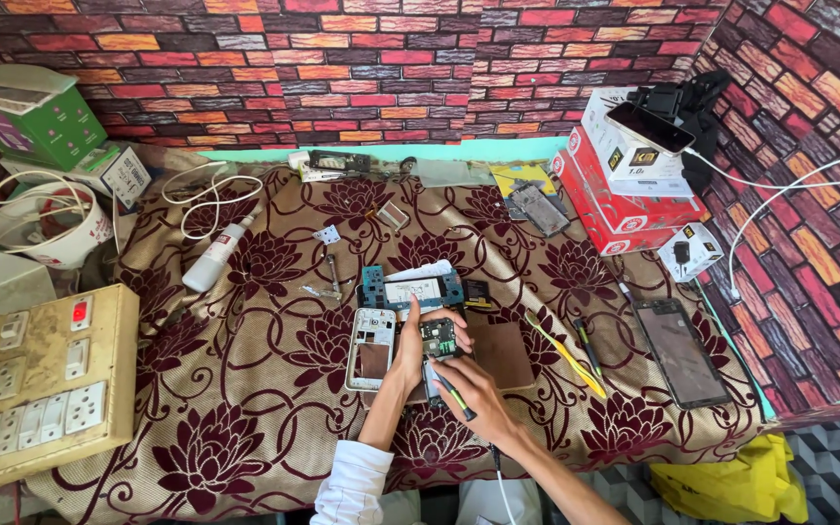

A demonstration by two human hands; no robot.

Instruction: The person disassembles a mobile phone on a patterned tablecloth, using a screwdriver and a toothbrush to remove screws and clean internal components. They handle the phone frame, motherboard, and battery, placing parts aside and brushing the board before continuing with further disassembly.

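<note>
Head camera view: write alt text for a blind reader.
A left hand steadies a small circuit board while the right hand holds a green tool to it, over a floral cloth strewn with phone parts.

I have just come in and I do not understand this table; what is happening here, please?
A person sits at a table covered with a flowered cloth and works on an opened phone. The left hand steadies a small circuit board, while the right hand holds a green-handled tool with its tip towards the board. A white phone frame lies just left of the hands, a dark screen panel lies to the right, and a white spray bottle lies further left.
</note>
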